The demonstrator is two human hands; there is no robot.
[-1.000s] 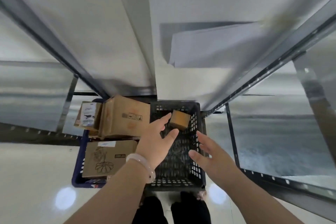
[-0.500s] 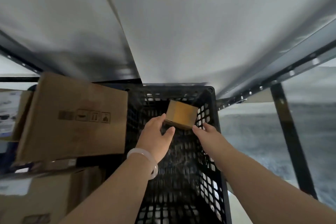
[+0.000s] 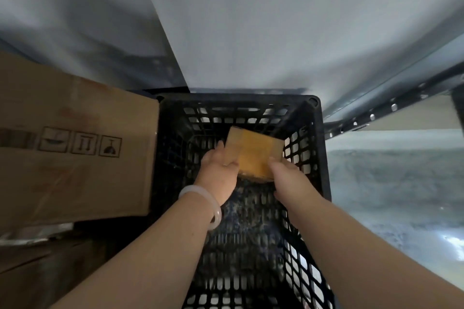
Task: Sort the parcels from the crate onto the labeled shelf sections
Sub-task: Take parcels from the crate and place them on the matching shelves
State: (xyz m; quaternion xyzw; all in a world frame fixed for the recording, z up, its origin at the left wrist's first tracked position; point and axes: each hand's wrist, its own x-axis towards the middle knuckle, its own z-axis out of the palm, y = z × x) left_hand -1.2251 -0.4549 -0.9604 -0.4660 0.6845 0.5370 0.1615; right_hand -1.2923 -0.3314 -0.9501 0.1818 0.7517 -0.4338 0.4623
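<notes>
Partly fingers-hidden parcel [image 3: 256, 153], blurry crate [image 3: 316, 148].

One black crate [image 3: 241, 103], one small parcel [image 3: 256, 153], two hands [image 3: 218, 173], one large cardboard box [image 3: 75, 148], one bracelet [image 3: 208, 198]

Left hand [image 3: 218, 170] and right hand [image 3: 286, 175] reach forward, fingers curled inward.

Crate [image 3: 315, 158]: black plastic, lattice walls + floor, matt, slightly dusty-looking. Parcel [image 3: 256, 153]: brown cardboard, yellowish glossy tape band across top. Big box [image 3: 75, 148]: matt kraft cardboard, dark printed handling symbols, faint reddish print, smooth face. Bangle [image 3: 203, 195]: pale, smooth, glossy, translucent-looking; material can't tell. Shelf rail [image 3: 391, 105]: grey metal w/ punched holes, slight sheen. Shelf panel [image 3: 276, 32]: pale grey, smooth, matt. Floor [image 3: 401, 195]: grey, mottled, glossy w/ reflections.
</notes>
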